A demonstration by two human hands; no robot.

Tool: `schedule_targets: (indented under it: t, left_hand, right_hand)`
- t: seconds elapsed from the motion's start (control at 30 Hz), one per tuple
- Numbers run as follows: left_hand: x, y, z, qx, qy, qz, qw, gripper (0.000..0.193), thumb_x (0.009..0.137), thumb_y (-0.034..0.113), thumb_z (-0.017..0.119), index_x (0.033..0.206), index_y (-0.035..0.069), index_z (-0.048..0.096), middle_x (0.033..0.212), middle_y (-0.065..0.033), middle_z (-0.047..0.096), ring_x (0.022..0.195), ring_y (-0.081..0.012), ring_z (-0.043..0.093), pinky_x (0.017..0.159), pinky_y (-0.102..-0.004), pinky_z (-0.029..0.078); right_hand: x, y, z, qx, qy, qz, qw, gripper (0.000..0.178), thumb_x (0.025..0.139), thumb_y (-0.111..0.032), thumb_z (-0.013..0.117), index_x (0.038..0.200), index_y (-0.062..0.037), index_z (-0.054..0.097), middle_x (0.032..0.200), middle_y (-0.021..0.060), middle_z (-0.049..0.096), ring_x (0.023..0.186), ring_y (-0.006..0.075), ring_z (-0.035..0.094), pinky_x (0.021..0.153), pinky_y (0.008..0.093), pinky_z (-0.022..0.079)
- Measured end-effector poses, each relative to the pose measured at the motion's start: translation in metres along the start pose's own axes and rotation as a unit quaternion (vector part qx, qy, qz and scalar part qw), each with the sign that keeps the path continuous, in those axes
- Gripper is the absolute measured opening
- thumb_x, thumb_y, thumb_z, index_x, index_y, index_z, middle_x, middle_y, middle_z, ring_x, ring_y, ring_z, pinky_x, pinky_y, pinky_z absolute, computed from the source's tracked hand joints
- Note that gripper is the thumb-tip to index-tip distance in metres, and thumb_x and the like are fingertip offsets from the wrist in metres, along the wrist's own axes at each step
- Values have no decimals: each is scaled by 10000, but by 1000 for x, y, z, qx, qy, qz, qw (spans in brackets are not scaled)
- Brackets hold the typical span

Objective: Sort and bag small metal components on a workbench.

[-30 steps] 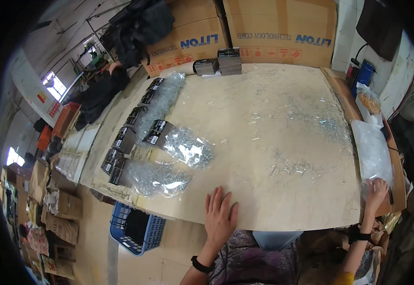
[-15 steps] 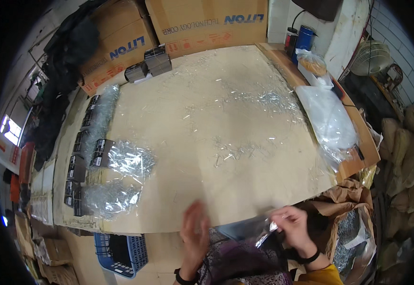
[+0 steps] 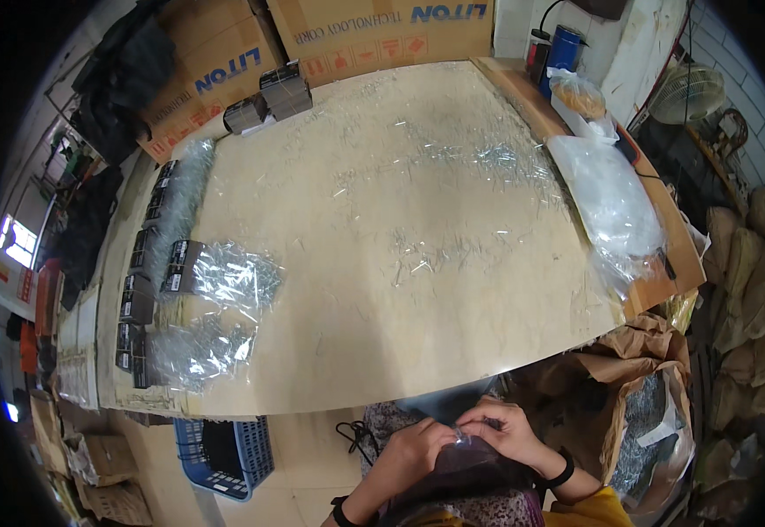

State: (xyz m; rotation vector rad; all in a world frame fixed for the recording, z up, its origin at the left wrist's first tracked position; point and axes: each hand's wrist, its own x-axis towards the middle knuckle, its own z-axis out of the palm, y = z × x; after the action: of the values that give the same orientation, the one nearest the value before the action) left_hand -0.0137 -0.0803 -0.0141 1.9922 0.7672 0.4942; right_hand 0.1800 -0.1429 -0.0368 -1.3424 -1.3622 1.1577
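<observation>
Left hand: pinching a clear bag
Right hand: pinching it too
Clear bag: seemingly unfilled
Filled bags: lying at left
Shiny pieces: loose at right, unbagged

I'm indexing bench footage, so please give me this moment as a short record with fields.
Left hand: pinching clear plastic film
Right hand: pinching the same film
Both hands: off the table
Table centre and right: loose thin metal pieces
Table left: filled clear bags, black-and-grey bundles
Table's right edge: flat clear bags
Lower left: blue plastic basket
Lower right: open brown paper sack
</observation>
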Motion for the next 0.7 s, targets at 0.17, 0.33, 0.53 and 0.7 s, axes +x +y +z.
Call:
schedule_targets:
  t: [0.17,0.33,0.53,0.7]
  left_hand:
    - [-7,-6,4,-66,-60,-152,984,91,850,71,604,931,32,589,771,-122,601,690,-263,626,615,-366,490]
    - [-23,-54,22,-162,-169,-132,963,213,905,152,605,770,-8,559,701,-66,519,635,-143,530,581,-257,430]
    - [-40,-98,47,109,-115,20,987,223,812,252,695,856,44,629,819,-103,603,754,-291,615,619,-368,506]
    - [-41,-116,69,132,-17,16,991,148,814,155,652,940,77,652,904,-71,603,807,-253,629,624,-351,535]
  right_hand:
    - [-10,8,8,232,-32,161,959,100,887,-91,628,918,2,652,721,8,596,585,76,511,570,222,420]
    - [-29,65,-6,228,-121,251,933,236,907,-234,616,815,-17,632,670,1,552,575,83,487,539,254,394]
    - [-35,100,8,-299,-63,-59,950,181,841,-226,666,915,-74,603,807,96,582,773,309,557,683,418,410]
    - [-34,101,24,-208,209,63,953,379,790,-227,715,1030,-13,514,896,167,542,838,326,521,727,409,406]
